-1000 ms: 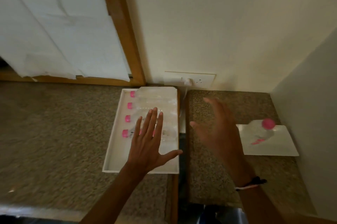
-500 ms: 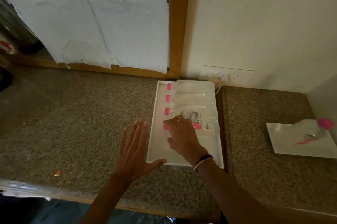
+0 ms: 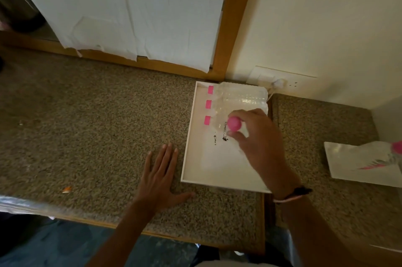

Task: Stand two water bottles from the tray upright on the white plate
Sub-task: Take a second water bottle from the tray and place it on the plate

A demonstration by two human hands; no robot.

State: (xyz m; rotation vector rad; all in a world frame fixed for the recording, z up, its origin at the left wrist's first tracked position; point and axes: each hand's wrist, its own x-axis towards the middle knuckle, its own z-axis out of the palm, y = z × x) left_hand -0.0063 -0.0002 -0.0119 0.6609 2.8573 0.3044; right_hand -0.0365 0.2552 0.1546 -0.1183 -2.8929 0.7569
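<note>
Head view: right hand (image 3: 258, 142) grips clear pink-capped bottle (image 3: 234, 124) above white tray (image 3: 195, 147), frame centre. Label print blurred, unreadable. Left hand (image 3: 159, 176) flat, fingers spread, on speckled counter (image 3: 87, 136). Plate (image 3: 352, 166) right edge.

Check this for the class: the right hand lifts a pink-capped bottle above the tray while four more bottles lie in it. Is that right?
Not quite. The head view shows three bottles lying in the tray, not four. The right hand does hold a pink-capped bottle above it.
</note>
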